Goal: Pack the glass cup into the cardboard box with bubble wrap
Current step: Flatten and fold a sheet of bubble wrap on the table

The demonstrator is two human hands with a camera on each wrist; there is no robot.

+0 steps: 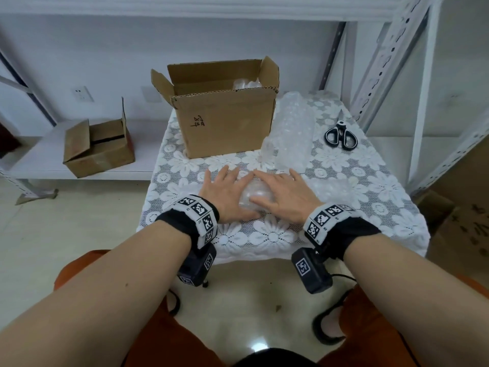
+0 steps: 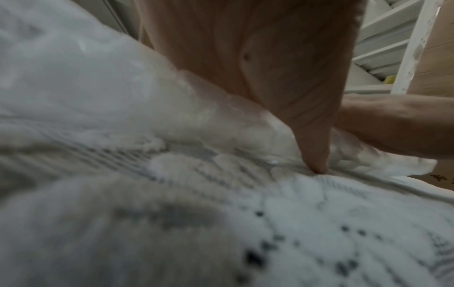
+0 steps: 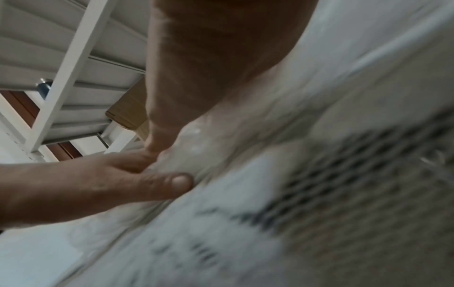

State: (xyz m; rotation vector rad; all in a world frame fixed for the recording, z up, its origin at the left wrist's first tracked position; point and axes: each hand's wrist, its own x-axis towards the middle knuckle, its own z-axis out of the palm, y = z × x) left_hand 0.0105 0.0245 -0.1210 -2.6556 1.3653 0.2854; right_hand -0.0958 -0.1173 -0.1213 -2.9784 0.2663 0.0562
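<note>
A rounded bundle of bubble wrap [image 1: 255, 195] lies on the lace tablecloth [image 1: 264, 234] near the table's front; whether the glass cup is inside it I cannot tell. My left hand [image 1: 225, 189] lies flat on its left side and my right hand [image 1: 284, 193] on its right, fingers straight and spread. In the left wrist view my left hand [image 2: 270, 58] rests on the bubble wrap [image 2: 221, 120], with its thumb tip on the cloth. In the right wrist view my right hand [image 3: 209, 58] covers the bundle [image 3: 196, 155]. The open cardboard box [image 1: 225, 123] stands behind, with some wrap inside.
A long sheet of bubble wrap [image 1: 293, 128] lies to the right of the box, and black-handled scissors [image 1: 341, 136] lie at the table's back right. A smaller cardboard box [image 1: 98, 149] sits on a low shelf to the left. White metal shelving [image 1: 391, 62] stands at the right.
</note>
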